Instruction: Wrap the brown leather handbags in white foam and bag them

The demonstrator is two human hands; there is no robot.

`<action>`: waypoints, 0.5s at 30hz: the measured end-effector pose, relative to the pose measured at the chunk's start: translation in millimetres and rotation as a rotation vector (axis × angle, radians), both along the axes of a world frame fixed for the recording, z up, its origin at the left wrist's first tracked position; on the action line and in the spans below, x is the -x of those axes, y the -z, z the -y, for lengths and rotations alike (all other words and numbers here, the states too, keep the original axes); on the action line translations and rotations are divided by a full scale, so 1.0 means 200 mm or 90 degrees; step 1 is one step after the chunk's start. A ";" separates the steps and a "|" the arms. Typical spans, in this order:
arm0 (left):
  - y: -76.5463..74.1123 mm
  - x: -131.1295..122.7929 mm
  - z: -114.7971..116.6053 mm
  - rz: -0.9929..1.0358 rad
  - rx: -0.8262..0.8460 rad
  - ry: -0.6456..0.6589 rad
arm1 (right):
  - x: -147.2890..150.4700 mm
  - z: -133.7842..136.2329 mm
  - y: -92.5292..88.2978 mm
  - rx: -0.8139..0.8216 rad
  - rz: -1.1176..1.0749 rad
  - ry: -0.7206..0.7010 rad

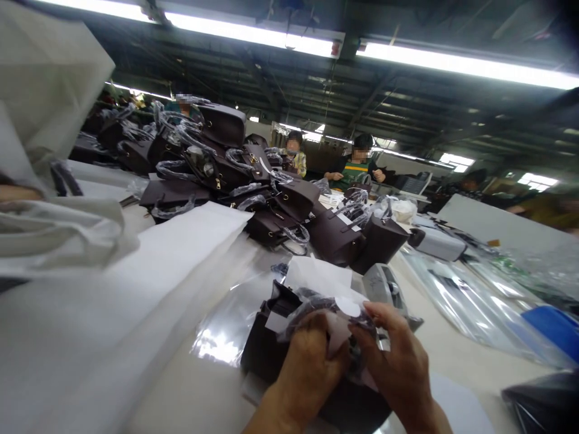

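Note:
A dark brown handbag stands on the table right in front of me, its handle wrapped in clear plastic. My left hand is closed at the wrapped handle, its fingertips partly hidden under it. From the other side, my right hand pinches the end of the wrapped handle, beside a round white sticker. White paper shows behind the handle. Just past the bag is a grey tape dispenser.
Many brown handbags with plastic-wrapped handles are heaped beyond. White sheets lie at left, beside a person's blurred hand with pale cloth-like material. Clear plastic bags and a blue item lie at right. Co-workers are across the table.

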State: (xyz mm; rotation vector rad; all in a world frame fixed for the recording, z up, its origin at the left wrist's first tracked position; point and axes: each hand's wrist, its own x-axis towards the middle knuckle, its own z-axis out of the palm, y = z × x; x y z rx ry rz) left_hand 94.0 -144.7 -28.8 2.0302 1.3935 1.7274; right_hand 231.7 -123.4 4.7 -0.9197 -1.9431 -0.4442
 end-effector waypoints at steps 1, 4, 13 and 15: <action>0.01 0.00 0.00 -0.011 -0.025 -0.001 | 0.00 0.00 0.00 -0.016 -0.007 0.005; 0.04 0.00 0.00 -0.029 -0.081 -0.016 | 0.00 0.00 0.03 -0.033 -0.031 0.037; 0.18 0.03 0.08 0.129 -0.215 0.235 | -0.01 -0.07 0.01 0.128 -0.097 0.032; 0.17 0.03 0.13 0.149 -0.118 0.222 | 0.01 -0.06 0.00 0.159 -0.098 0.013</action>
